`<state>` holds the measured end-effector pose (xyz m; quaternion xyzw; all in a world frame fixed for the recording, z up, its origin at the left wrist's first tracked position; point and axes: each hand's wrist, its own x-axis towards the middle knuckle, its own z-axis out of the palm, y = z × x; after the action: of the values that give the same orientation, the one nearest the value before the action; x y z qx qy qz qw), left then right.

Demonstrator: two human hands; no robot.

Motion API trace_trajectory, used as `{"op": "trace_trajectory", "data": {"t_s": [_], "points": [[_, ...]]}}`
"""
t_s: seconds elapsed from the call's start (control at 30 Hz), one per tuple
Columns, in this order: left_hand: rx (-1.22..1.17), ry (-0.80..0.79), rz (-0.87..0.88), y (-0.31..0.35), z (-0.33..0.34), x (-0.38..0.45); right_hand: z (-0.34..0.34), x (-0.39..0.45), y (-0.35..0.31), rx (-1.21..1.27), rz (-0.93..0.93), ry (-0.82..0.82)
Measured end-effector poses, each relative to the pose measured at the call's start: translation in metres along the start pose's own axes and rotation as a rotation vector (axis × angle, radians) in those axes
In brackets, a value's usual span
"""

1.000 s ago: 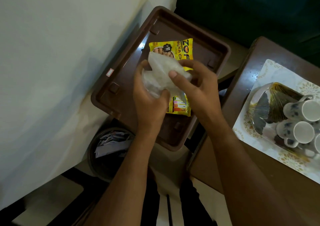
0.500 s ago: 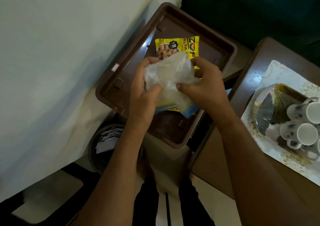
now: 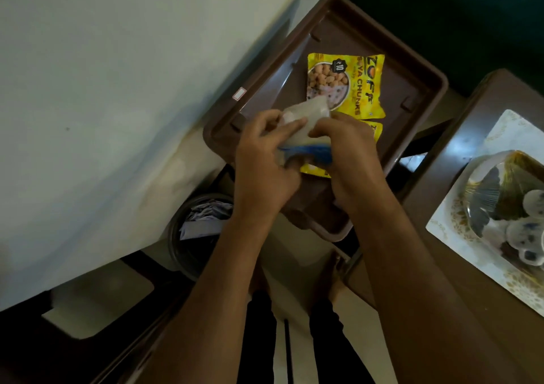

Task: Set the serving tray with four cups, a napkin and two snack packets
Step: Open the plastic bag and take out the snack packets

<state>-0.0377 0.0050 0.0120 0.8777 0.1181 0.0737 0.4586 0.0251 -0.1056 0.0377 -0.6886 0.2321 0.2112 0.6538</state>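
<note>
A brown serving tray [image 3: 421, 77] lies in front of me with a yellow snack packet [image 3: 350, 86] flat in it. A second yellow packet [image 3: 375, 130] peeks out under my hands. My left hand [image 3: 265, 166] and my right hand [image 3: 353, 160] both pinch a white napkin [image 3: 306, 116] with a blue edge, low over the tray's middle. Several white cups with dark spots [image 3: 527, 230] lie blurred on a glass dish at the right edge.
A white patterned mat [image 3: 459, 236] under the glass dish [image 3: 485, 195] covers a brown side table [image 3: 494, 98]. A dark round bin [image 3: 194, 236] with paper scraps stands below the tray. A white sheet [image 3: 103, 104] fills the left. My legs show at the bottom.
The napkin has come down from in front of the packets to just over the tray's middle, and both hands have squeezed it smaller. The top packet is now uncovered.
</note>
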Motion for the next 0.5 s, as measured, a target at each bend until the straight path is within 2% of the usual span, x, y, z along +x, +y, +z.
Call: {"op": "trace_trajectory", "data": {"t_s": [0.1,0.17,0.23,0.33,0.43,0.5], "points": [[-0.067,0.193,-0.138,-0.013,-0.019,-0.002,0.009,-0.013,-0.003,0.050,0.074,-0.267],[-0.188,0.286,-0.228,-0.023,-0.033,-0.005,0.010,-0.019,-0.002,-0.105,-0.025,-0.392],[-0.265,0.317,-0.276,-0.033,-0.045,-0.011,0.016,-0.024,0.003,-0.307,-0.226,-0.477],[-0.292,0.325,-0.243,-0.043,-0.058,-0.022,0.035,-0.030,0.011,-0.584,-0.477,-0.433],[-0.246,0.375,-0.286,-0.057,-0.068,-0.033,0.056,-0.037,0.025,-0.576,-0.507,-0.458],[-0.241,0.457,-0.380,-0.062,-0.072,-0.042,0.070,-0.043,0.040,-0.606,-0.624,-0.382]]}}
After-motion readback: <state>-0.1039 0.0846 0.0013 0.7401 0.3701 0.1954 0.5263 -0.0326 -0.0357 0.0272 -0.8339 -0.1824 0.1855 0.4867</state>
